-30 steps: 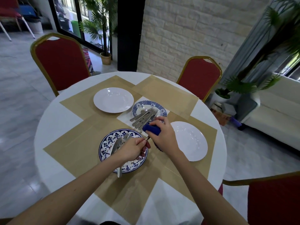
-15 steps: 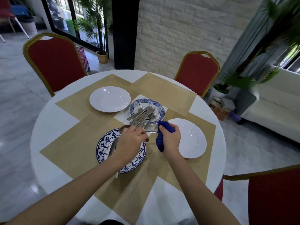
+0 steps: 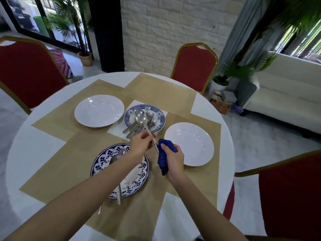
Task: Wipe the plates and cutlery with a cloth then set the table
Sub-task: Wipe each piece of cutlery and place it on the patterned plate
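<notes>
Round table [image 3: 34, 136] carried everything; all placed from the small patterned plate [image 3: 156, 110] near its centre. White plates sat left [image 3: 99, 110] and right [image 3: 189, 144] of it, apparently laid already. A larger patterned plate [image 3: 139, 178] lay nearer the person, with a couple of pieces, probably those wiped. Unwiped cutlery [image 3: 135, 129] was heaped on the small plate. Left hand [image 3: 139, 145] pinched a spoon [image 3: 141, 117] by its handle, bowl above that heap; right hand [image 3: 173, 159] clenched a blue cloth [image 3: 163, 159] round the handle's end, wiping.
</notes>
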A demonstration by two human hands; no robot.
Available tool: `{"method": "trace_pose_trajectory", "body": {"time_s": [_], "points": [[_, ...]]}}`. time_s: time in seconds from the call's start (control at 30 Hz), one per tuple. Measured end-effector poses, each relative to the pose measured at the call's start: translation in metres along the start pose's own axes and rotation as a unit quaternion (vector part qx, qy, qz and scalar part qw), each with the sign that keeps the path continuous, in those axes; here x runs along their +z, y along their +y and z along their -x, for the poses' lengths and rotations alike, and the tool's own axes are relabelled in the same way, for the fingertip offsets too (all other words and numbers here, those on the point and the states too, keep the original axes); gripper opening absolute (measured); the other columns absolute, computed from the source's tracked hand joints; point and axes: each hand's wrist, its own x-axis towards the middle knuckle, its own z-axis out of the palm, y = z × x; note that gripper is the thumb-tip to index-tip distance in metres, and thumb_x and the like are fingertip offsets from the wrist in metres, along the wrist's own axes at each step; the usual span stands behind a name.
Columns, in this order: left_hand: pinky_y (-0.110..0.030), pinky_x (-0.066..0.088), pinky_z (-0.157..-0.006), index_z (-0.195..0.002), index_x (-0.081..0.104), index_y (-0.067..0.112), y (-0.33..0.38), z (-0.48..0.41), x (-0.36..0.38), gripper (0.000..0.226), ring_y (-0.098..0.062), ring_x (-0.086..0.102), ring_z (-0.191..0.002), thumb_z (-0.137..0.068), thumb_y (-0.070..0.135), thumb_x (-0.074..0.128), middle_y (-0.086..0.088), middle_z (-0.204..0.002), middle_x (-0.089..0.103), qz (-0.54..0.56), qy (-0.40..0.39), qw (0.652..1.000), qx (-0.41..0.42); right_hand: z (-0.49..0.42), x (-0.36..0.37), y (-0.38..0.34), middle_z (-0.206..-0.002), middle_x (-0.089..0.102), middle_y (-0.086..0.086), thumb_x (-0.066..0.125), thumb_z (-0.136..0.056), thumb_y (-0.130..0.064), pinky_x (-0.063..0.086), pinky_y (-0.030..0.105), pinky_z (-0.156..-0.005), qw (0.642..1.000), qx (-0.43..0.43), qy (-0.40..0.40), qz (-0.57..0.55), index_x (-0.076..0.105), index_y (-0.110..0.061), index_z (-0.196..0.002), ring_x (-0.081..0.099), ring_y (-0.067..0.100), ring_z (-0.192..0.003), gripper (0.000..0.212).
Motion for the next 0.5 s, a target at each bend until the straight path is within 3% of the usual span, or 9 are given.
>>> {"method": "trace_pose_trajectory", "body": {"time_s": [0.1,0.2,0.23,0.3,0.4,0.5], "points": [[-0.024,0.035,-0.053,-0.083,0.065,0.011,0.008,-0.028,-0.003,0.016,-0.016,0.044,-0.054,-0.095,0.012,0.054,-0.005,-0.063,0.053,-0.109,0.011,0.994,0.000,-0.005,-0.005,-0.007,-0.099,0.065,0.015,0.067,-0.089,-0.014,0.051,0.030,-0.053,0.998,0.028,0.019,-0.055,0.054,-0.010,-0.112,0.065,0.029,-0.079,0.027],[-0.030,0.041,-0.064,-0.104,0.069,0.009,0.007,-0.055,-0.014,0.020,-0.032,0.061,-0.074,-0.095,0.021,0.055,-0.020,-0.087,0.067,-0.261,-0.002,0.965,0.004,-0.007,-0.014,-0.004,-0.102,0.063,0.011,0.063,-0.092,-0.019,0.052,0.029,-0.050,0.994,0.066,0.049,-0.067,0.050,-0.015,-0.119,0.066,0.032,-0.075,0.030],[-0.033,0.045,-0.069,-0.113,0.066,0.006,0.006,-0.062,-0.017,0.026,-0.032,0.062,-0.079,-0.095,0.022,0.055,-0.021,-0.097,0.068,-0.305,-0.007,0.952,0.008,-0.008,-0.016,-0.001,-0.107,0.063,0.012,0.063,-0.092,-0.021,0.053,0.029,-0.050,0.991,0.090,0.054,-0.080,0.048,-0.017,-0.121,0.067,0.032,-0.072,0.033],[-0.031,0.048,-0.068,-0.116,0.065,0.001,0.007,-0.072,-0.021,0.029,-0.022,0.056,-0.069,-0.095,0.019,0.054,-0.019,-0.095,0.067,-0.363,-0.017,0.931,0.028,-0.008,-0.017,0.005,-0.114,0.063,0.013,0.063,-0.092,-0.026,0.053,0.028,-0.047,0.979,0.148,0.056,-0.129,0.046,-0.018,-0.125,0.068,0.029,-0.067,0.038],[-0.022,0.037,-0.052,-0.116,0.066,0.004,0.011,-0.081,-0.023,0.029,-0.015,0.050,-0.059,-0.096,0.021,0.052,-0.010,-0.083,0.062,-0.440,-0.031,0.895,0.063,-0.007,-0.017,0.011,-0.097,0.068,0.008,0.060,-0.093,-0.036,0.052,0.025,-0.046,0.964,0.202,0.049,-0.169,0.051,-0.018,-0.125,0.066,0.024,-0.073,0.038],[-0.025,0.043,-0.066,-0.119,0.064,0.009,0.015,-0.088,-0.022,0.030,-0.023,0.058,-0.075,-0.096,0.023,0.051,-0.015,-0.095,0.069,-0.442,-0.028,0.892,0.087,-0.008,-0.017,0.015,-0.083,0.069,0.003,0.057,-0.091,-0.048,0.046,0.022,-0.046,0.965,0.225,0.030,-0.135,0.058,-0.015,-0.115,0.063,0.017,-0.070,0.040]]}}
